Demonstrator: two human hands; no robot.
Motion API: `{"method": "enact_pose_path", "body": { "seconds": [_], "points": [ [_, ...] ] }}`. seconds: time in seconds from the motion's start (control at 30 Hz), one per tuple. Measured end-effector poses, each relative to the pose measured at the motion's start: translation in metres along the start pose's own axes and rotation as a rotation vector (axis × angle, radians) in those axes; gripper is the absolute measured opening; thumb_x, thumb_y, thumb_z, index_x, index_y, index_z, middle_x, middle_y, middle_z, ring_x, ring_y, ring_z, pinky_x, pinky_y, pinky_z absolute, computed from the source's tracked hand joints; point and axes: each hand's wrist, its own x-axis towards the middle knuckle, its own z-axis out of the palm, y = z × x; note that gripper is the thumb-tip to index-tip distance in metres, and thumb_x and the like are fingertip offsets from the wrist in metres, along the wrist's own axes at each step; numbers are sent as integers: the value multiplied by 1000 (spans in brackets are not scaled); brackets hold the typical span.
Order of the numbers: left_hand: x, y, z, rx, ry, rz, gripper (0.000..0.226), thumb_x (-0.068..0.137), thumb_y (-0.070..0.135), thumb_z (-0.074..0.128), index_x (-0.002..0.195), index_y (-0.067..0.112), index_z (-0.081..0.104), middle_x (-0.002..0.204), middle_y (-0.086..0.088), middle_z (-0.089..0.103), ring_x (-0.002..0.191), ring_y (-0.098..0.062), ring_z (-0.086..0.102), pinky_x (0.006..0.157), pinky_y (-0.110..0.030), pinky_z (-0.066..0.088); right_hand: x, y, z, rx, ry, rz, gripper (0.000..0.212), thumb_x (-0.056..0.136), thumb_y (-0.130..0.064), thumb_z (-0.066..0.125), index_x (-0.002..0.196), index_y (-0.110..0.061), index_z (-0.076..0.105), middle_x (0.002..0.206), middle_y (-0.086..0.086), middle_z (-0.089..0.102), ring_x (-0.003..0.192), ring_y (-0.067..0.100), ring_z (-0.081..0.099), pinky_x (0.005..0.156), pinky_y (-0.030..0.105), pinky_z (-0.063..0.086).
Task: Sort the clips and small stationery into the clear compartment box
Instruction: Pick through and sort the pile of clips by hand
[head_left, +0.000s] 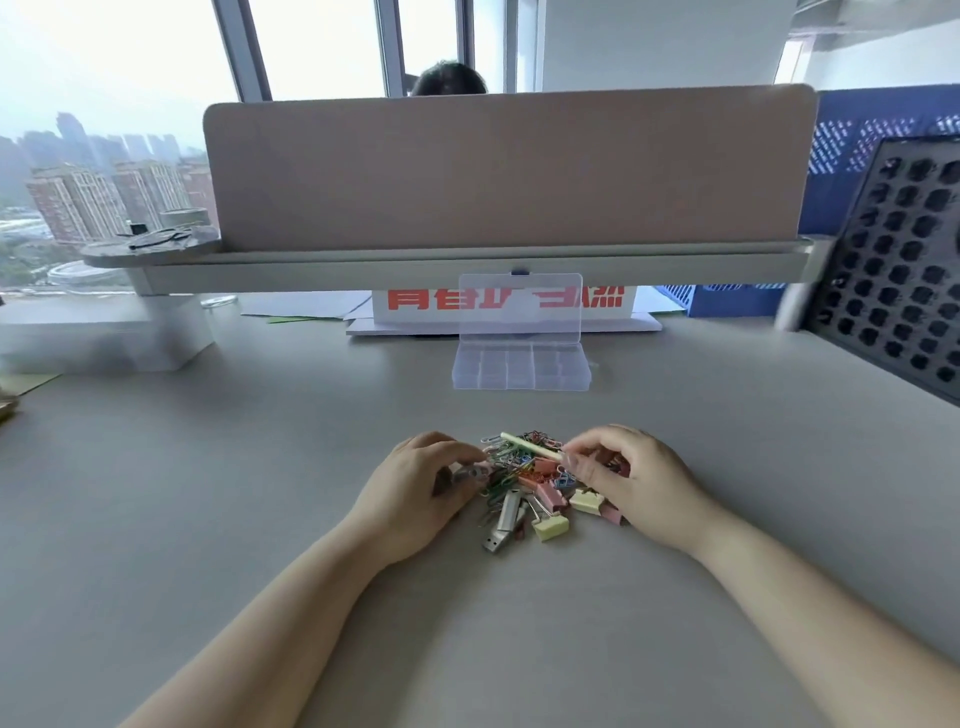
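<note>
Midway, pile (540, 488) between left hand (415, 493), right hand (639, 483) pinching stick (530, 446), box (519, 383) beyond

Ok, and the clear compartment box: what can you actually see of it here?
The clear compartment box looks like transparent plastic. Its base lies flat on the grey desk, divided into two rows of small compartments that look empty. The lid is open and stands about upright from the far edge, with a white sign with red characters showing through it. The box sits beyond the pile of clips. Neither the left hand nor the right hand touches it.
</note>
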Motion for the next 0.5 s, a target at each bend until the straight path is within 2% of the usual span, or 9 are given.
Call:
{"method": "enact_pose_path", "body": {
  "seconds": [0.07,0.13,0.23,0.33,0.43,0.5],
  "points": [
    [1,1,0,-12,12,-4,23,88,29,61,110,30,67,104,13,59,84,-7,57,79,-24,48,2,1,-2,-36,53,13,14,92,-26,58,88,-19,70,85,1,69,71,13,62,64,28,47],
    [2,2,1,-24,31,-19,21,89,31,60,108,28,68,99,15,59,75,-1,57,73,-17,44,3,4,-2,-79,85,41,15,93,-24,57,88,-21,70,85,-2,71,81,17,63,73,30,46],
    [2,4,2,-45,37,-44,21,90,34,58,108,27,67,95,16,59,67,3,56,68,-12,41,3,5,-3,-48,132,76,17,93,-25,57,86,-19,71,84,-1,72,80,19,63,75,33,48],
    [2,3,2,-67,44,-72,21,91,31,57,110,25,66,93,15,63,64,1,57,68,-14,41,2,2,-5,18,148,97,19,93,-25,56,88,-19,73,84,-8,70,80,9,62,71,19,45],
    [0,3,0,-79,82,-93,26,91,22,57,116,25,62,105,11,64,72,-2,59,73,-15,41,1,2,-9,-25,178,78,10,91,-17,61,92,-19,71,88,-12,65,86,10,59,71,6,40],
    [-2,3,-1,-107,110,-96,30,90,22,60,120,27,60,113,7,58,82,-4,62,81,-22,47,-1,4,-12,-95,183,65,10,87,-14,65,89,-23,70,87,-15,62,88,11,57,76,12,42]
  ]
}}
